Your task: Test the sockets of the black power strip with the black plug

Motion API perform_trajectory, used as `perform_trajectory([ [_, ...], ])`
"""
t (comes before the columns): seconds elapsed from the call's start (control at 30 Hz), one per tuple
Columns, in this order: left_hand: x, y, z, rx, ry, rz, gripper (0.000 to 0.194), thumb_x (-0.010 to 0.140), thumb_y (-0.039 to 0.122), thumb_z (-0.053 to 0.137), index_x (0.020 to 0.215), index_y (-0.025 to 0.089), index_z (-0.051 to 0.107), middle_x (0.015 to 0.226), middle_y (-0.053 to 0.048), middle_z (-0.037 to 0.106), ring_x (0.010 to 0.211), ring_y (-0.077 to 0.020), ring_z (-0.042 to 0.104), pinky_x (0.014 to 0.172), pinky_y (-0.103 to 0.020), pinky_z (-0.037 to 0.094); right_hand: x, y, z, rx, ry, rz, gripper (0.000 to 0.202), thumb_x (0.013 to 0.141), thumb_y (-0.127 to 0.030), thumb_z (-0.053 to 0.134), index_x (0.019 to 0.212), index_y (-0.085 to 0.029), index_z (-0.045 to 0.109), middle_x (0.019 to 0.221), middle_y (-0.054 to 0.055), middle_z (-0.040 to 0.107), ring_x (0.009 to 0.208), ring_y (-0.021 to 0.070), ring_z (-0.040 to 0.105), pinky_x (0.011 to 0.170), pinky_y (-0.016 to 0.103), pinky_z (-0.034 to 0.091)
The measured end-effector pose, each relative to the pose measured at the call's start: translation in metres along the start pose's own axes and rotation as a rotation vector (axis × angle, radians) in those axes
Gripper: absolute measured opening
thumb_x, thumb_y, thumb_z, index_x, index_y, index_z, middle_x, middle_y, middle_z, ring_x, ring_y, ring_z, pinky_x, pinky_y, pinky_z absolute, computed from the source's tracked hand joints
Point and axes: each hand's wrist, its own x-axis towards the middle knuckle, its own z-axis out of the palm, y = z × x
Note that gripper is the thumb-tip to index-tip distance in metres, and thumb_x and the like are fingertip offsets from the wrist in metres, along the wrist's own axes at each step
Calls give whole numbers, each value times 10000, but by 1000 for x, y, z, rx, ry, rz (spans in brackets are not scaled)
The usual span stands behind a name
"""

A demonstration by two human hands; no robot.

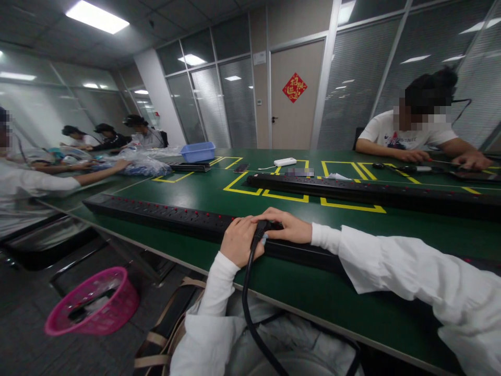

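A long black power strip (168,213) with a row of red-lit or red-marked sockets lies across the green table in front of me. My left hand (239,241) is closed around the strip, its fingers against one side of a black power plug (263,226). From the other side my right hand (290,225) grips the plug with curled fingers, at the strip's top face. Whether the plug's pins sit in a socket is hidden by the hands. A thick black cable (246,297) runs from the plug down towards my lap.
Beyond lies a second black power strip (352,190), near yellow tape outlines and a white adapter-like block (285,162). A blue bin (198,152) and plastic bags (144,162) are at the far left. A pink basket (125,297) stands on the floor. Other people sit around.
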Motion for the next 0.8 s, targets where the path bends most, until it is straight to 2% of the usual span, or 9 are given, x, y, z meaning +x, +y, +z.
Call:
perform_trajectory([
  [0.8,0,-1,1,-10,-28,-21,352,682,344,485,969,144,517,972,-114,590,977,-248,519,859,-401,385,0,2,0,-11,-4,-11,417,782,-229,527,1190,-175,463,975,64,472,939,160,453,819,306,388],
])
